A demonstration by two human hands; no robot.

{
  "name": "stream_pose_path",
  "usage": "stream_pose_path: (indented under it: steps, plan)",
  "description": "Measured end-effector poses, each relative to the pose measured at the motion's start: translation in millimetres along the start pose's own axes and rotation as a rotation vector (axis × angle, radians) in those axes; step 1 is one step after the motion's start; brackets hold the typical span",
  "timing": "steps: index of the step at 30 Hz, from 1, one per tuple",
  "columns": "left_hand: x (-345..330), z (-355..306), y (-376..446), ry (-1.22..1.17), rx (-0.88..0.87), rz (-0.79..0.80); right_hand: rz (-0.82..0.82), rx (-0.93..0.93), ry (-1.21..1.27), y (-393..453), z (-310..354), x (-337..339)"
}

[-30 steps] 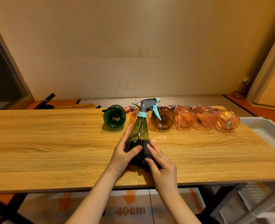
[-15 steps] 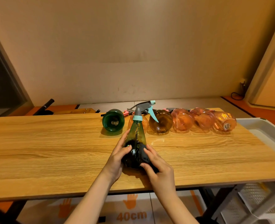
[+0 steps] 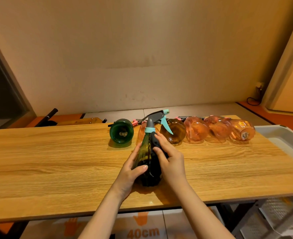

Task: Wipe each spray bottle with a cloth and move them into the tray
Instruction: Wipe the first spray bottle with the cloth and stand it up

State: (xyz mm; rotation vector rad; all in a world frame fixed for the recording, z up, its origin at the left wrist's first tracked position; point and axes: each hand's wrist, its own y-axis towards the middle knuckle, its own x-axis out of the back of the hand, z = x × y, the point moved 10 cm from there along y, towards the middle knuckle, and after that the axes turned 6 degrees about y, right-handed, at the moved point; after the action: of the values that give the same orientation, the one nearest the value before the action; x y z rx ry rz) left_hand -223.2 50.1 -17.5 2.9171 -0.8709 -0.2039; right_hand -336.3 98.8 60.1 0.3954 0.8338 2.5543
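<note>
The left grip (image 3: 132, 171) wraps the lower body of the green spray bottle (image 3: 146, 161), thumb across its front, while the right grip (image 3: 170, 159) presses a dark cloth (image 3: 157, 145) against the bottle's right side, fingers curled over it. The bottle stands upright on the desk (image 3: 56, 161) between the two grips, its long axis vertical, leaning slightly away from the person; the nozzle points right, beyond the right grip, toward the tray (image 3: 283, 135). To wipe well, I would keep the left grip firm low down and run the cloth from neck to base, turning the bottle to cover every side.
</note>
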Motion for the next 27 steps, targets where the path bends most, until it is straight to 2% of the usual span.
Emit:
stream_pose_path:
  steps: [13, 21, 27]
  plan:
    - [13.0, 7.5, 6.3, -0.064, 0.012, -0.087, 0.053, 0.033, -0.052, -61.2, -16.9, 7.8]
    - [15.7, 8.2, 4.9, -0.193, 0.058, -0.057, 0.04, 0.097, -0.075, -65.9, 0.3, -2.2]
    - [9.0, 4.0, 0.5, -0.272, 0.076, -0.035, 0.038, 0.07, -0.033, -65.2, -7.6, 4.1]
